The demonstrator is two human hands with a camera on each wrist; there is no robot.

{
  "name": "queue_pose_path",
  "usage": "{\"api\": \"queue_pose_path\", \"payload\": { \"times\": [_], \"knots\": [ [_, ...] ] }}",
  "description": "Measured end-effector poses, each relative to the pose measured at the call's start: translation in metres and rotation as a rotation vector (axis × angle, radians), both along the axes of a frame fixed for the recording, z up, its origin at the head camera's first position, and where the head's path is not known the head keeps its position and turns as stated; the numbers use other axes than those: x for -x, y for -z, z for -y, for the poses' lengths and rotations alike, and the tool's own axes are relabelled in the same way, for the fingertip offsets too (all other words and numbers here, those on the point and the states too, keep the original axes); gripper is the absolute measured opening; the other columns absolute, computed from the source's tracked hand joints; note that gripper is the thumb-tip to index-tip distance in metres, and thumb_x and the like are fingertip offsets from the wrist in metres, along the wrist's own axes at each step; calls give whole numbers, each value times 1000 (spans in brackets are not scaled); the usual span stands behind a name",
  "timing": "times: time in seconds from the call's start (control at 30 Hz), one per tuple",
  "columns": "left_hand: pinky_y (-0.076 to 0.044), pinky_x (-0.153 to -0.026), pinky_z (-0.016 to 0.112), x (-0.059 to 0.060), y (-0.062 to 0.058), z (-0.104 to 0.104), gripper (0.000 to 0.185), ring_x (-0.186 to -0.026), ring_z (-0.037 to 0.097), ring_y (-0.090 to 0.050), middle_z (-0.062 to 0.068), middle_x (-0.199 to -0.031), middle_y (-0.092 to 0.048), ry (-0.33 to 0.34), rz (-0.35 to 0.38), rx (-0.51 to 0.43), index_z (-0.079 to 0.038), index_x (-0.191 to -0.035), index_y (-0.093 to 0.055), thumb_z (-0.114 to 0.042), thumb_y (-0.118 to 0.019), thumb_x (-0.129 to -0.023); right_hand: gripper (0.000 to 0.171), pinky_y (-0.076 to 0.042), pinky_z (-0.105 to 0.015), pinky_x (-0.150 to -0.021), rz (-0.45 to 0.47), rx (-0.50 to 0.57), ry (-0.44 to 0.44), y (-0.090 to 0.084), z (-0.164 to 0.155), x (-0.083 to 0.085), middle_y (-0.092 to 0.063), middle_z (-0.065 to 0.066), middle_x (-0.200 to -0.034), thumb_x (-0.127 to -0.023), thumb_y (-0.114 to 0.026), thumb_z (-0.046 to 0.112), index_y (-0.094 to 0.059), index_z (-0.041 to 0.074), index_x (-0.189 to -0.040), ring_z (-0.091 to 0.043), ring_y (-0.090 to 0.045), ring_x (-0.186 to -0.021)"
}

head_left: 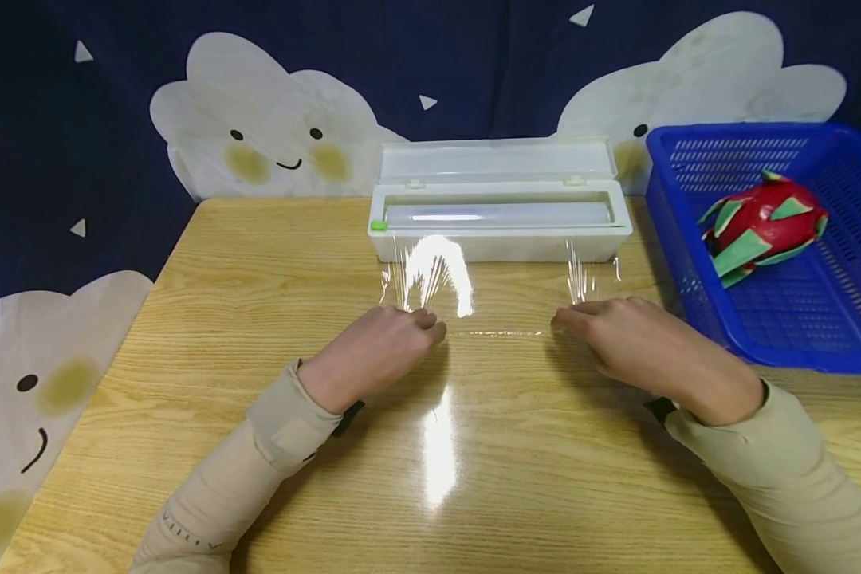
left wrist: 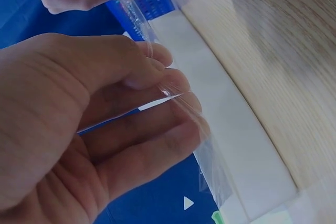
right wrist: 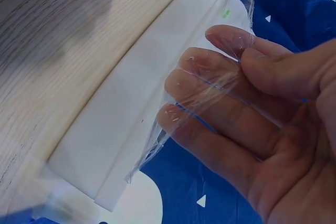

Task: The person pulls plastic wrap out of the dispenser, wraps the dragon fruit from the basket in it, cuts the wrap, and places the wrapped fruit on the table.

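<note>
A sheet of clear plastic wrap (head_left: 502, 295) stretches toward me from a white dispenser box (head_left: 502, 245) at the table's back. Inside the box, under its raised lid (head_left: 498, 162), lies the roll of wrap (head_left: 498, 214). My left hand (head_left: 380, 347) pinches the sheet's left corner between thumb and fingers; the left wrist view shows the film (left wrist: 173, 92) bunched across the fingers. With my right hand (head_left: 631, 343) I pinch the right corner, and film (right wrist: 215, 90) drapes over those fingers in the right wrist view. Pleats run from both hands back to the box.
At the right stands a blue plastic basket (head_left: 746, 319) holding a red dragon fruit (head_left: 771, 219) with green scales. A small green slider (head_left: 379, 226) sits at the box's left end. Behind the wooden table (head_left: 273, 263) hangs a dark blue cloth (head_left: 473, 64) with white clouds.
</note>
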State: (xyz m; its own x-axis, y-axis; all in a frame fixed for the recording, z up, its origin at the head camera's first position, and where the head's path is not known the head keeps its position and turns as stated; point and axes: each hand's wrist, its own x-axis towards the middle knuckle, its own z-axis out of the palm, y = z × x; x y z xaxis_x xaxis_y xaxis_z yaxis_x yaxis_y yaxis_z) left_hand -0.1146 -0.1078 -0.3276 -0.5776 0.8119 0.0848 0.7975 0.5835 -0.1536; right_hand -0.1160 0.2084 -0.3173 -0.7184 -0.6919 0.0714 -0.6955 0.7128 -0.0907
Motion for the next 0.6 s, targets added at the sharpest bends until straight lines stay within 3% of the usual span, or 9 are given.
{"api": "queue_pose_path", "payload": {
  "times": [0.33, 0.6],
  "knots": [
    [-49, -46, 24, -3, -2, 0, 23, -51, 7, -43, 5, -93, -75, 2, -27, 6, -8, -90, -72, 13, -61, -90, 36, -54, -39, -55, 11, -7, -9, -1, 0, -1, -75, -1, -89, -78, -62, -15, -70, 13, -101, -17, -67, -67],
    [-52, -47, 25, -5, -2, -1, 22, -52, 10, -54, 4, -82, -72, 25, -54, -12, -7, -86, -72, 12, -63, -90, 34, -50, -36, -52, 24, -15, -14, -1, 0, -1, -72, 2, -83, -78, -64, -14, -68, 15, -96, -13, -61, -63]
  ]
}}
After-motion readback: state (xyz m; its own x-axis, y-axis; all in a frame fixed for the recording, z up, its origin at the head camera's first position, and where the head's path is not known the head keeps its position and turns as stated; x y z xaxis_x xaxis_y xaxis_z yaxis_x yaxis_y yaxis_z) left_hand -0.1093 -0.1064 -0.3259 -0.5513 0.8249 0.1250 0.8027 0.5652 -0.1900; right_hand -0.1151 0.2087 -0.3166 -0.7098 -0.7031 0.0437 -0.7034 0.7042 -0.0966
